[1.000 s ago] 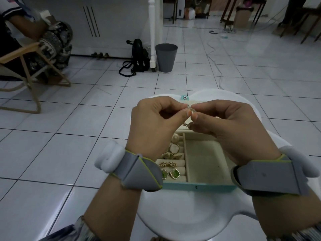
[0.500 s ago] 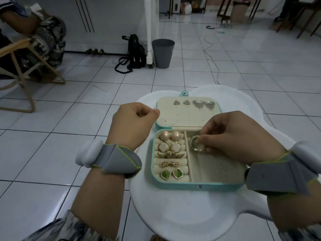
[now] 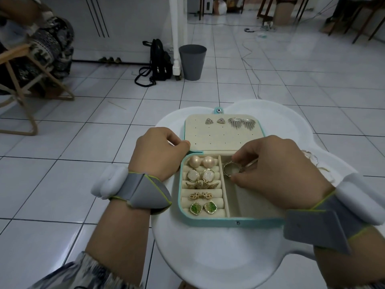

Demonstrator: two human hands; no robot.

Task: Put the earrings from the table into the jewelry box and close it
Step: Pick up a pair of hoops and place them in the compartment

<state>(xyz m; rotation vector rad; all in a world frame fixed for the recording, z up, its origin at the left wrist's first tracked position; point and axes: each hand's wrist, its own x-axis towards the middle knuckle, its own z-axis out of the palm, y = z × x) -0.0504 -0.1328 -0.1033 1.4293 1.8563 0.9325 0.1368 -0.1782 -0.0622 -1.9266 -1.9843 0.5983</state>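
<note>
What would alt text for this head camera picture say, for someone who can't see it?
A person's right hand holds a hoop earring in the right compartment of an open teal jewelry box on a white table. The left hand rests closed at the box's left edge. Earring pairs fill the left slots and the lid.

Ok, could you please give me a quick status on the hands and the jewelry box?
Right hand pinching hoop earring in jewelry box right compartment. Left hand closed beside box. Lid open. Nothing blocking.
</note>
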